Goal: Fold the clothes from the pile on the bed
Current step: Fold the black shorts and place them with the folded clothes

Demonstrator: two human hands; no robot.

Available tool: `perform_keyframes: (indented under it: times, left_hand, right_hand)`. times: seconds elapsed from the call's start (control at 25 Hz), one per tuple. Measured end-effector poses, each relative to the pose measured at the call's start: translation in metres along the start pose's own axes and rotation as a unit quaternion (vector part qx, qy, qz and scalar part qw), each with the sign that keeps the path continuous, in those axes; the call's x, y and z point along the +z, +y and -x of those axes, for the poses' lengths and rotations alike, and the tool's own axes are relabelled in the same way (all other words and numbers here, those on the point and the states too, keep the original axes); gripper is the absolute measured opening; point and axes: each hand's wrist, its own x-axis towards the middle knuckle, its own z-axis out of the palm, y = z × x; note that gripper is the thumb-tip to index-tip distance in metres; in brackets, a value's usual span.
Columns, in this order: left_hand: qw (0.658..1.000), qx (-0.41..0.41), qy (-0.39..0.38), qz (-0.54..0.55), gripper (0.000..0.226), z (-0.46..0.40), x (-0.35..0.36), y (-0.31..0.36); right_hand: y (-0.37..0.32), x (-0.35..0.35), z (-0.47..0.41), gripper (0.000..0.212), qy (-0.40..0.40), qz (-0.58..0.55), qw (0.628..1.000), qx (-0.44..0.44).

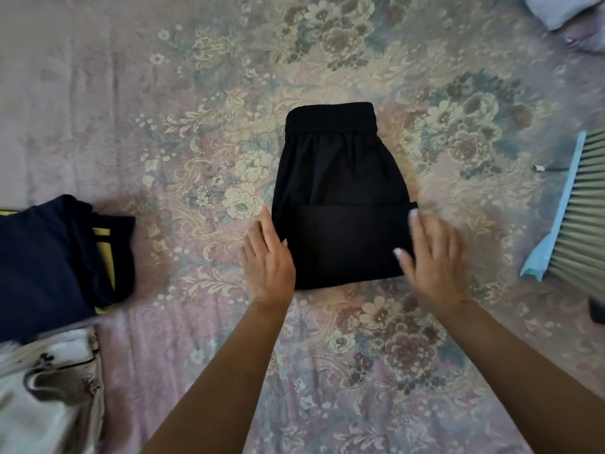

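Lying mid-bed on the floral bedspread (327, 371), the black pants (340, 178) were folded w/ waistband at the far end. Left hand (266, 257) lay flat w/ straight fingers at its left edge; right hand (435, 260), blurred, fingers spread, gripping nothing, touched the right edge. Navy garment (49, 257) sat well apart at left.

folded shorts (340, 191) lie on the bed (163, 93) before me, my hands at their near corners (one each side); folded stack (55, 257) left, brush (586, 208) right.

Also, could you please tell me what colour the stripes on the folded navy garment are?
Yellow, on the folded navy garment; the head view shows the stripes.
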Motion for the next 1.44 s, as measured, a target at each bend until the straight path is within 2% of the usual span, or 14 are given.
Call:
perform_keyframes:
  times: [0.08,0.16,0.28,0.32,0.4,0.52,0.64,0.72,0.8,0.88,1.04,1.08,1.28,1.44]
  left_hand:
    - [0.978,0.192,0.058,-0.058,0.038,-0.002,0.004,-0.011]
    - [0.924,0.381,-0.034,-0.027,0.04,-0.002,0.004,-0.024]
    - [0.895,0.404,-0.191,-0.008,0.078,-0.008,-0.001,-0.039]
    - [0.893,0.396,-0.213,0.016,0.078,-0.011,-0.003,-0.041]
    - [0.898,0.353,-0.238,0.11,0.058,-0.018,-0.011,-0.043]
    - [0.915,0.131,-0.195,0.329,0.03,-0.047,-0.035,-0.029]
    - [0.827,-0.144,-0.062,0.54,0.033,-0.086,-0.043,-0.009]
    - [0.808,-0.184,-0.075,0.554,0.052,-0.096,-0.041,-0.003]
    - [0.868,-0.132,-0.167,0.448,0.063,-0.085,-0.035,-0.006]
    - [0.895,-0.117,-0.166,0.397,0.048,-0.081,-0.031,-0.009]
    - [0.801,-0.197,-0.069,0.562,0.014,-0.114,-0.027,0.008]
    - [0.796,-0.22,-0.052,0.562,0.012,-0.122,-0.023,0.015]
    - [0.909,-0.277,-0.003,0.311,0.031,-0.143,0.007,0.034]
    - [0.96,-0.246,-0.039,0.125,0.037,-0.157,0.02,0.035]
  right_hand:
    - [0.009,0.003,0.005,0.069,-0.049,0.008,0.983,-0.176]
    - [0.022,0.007,0.002,0.08,-0.136,0.023,0.967,-0.213]
    - [0.034,0.006,-0.006,0.081,-0.203,-0.007,0.962,-0.18]
    - [0.036,0.004,-0.01,0.085,-0.225,-0.071,0.96,-0.154]
    - [0.036,-0.014,-0.021,0.075,-0.257,-0.264,0.93,-0.007]
    - [0.032,-0.032,-0.054,0.03,-0.109,-0.465,0.854,0.205]
    - [0.029,-0.037,-0.092,0.033,-0.063,-0.606,0.73,0.31]
    - [0.026,-0.035,-0.104,0.031,-0.132,-0.574,0.756,0.286]
    - [0.025,-0.029,-0.106,0.022,-0.132,-0.515,0.808,0.254]
    - [0.024,-0.028,-0.113,0.015,-0.064,-0.519,0.817,0.242]
    - [0.012,-0.021,-0.145,0.008,0.049,-0.553,0.797,0.238]
    - [0.008,-0.016,-0.153,0.009,0.072,-0.553,0.791,0.251]
    - [-0.001,0.011,-0.19,0.022,0.078,-0.462,0.838,0.279]
    - [0.002,0.028,-0.215,0.038,0.044,-0.348,0.892,0.284]
